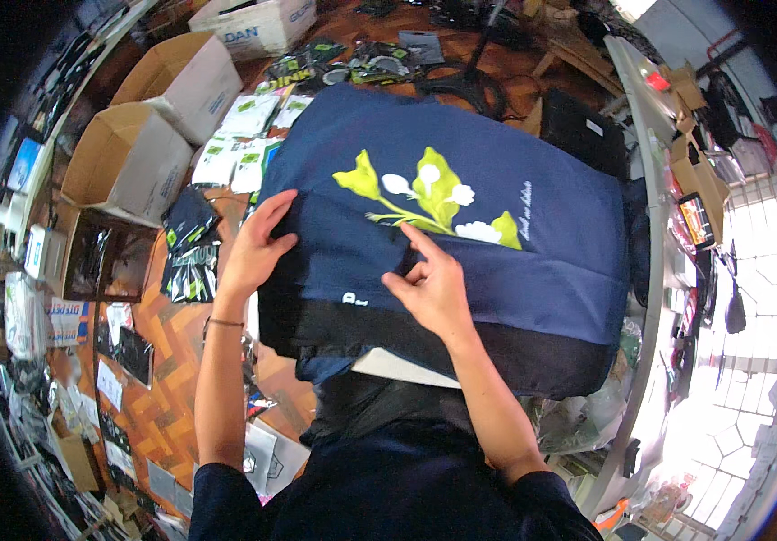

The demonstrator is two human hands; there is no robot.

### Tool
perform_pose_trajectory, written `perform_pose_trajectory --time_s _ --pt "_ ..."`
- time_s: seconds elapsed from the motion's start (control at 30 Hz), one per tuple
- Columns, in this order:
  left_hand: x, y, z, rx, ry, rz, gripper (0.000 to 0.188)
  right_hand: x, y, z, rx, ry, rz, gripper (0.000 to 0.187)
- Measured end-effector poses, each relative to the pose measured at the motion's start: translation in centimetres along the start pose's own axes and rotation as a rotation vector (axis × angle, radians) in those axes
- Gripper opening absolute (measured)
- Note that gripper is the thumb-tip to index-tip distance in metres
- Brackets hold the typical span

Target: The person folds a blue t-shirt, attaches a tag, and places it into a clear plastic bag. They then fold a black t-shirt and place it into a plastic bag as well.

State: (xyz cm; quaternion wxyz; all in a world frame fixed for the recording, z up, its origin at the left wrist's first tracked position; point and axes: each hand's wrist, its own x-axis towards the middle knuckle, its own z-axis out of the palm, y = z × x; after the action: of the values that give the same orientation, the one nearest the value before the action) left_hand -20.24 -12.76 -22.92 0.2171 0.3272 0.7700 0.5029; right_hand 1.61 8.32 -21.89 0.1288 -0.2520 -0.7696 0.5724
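A navy blue garment (514,288), likely a shirt or sweatshirt, is spread out in front of me with a few creases. Its print is a sprig of yellow-green leaves and white flowers (442,194), with small white lettering beside it. My left hand (260,243) rests at the garment's left edge, thumb and fingers apart. Over the lower middle of the cloth is my right hand (433,284); its index finger reaches to the stem of the print, thumb spread away and the other fingers curled. Fabric bunches slightly between that thumb and index finger. A white board edge (406,368) shows beneath the near side.
Open cardboard boxes (149,167) stand at the left. Bagged garments (248,135) lie beside them, and more packets (375,63) are on the wooden floor beyond. A long table (650,225) with boxes and tools runs along the right, by a bright window (749,343).
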Motion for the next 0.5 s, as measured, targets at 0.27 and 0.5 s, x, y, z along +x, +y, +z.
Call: perform_pose_trajectory --time_s 0.27,0.5 --pt "0.2 2.4 -4.9 -0.062 0.095 -0.088 0.045 2.6 3.8 -15.8 -0.225 0.298 -0.164 0.029" --pt "16.2 -1.7 -2.0 0.467 0.236 0.051 0.051 15.5 12.5 -39.0 -1.06 0.553 -0.196 0.045"
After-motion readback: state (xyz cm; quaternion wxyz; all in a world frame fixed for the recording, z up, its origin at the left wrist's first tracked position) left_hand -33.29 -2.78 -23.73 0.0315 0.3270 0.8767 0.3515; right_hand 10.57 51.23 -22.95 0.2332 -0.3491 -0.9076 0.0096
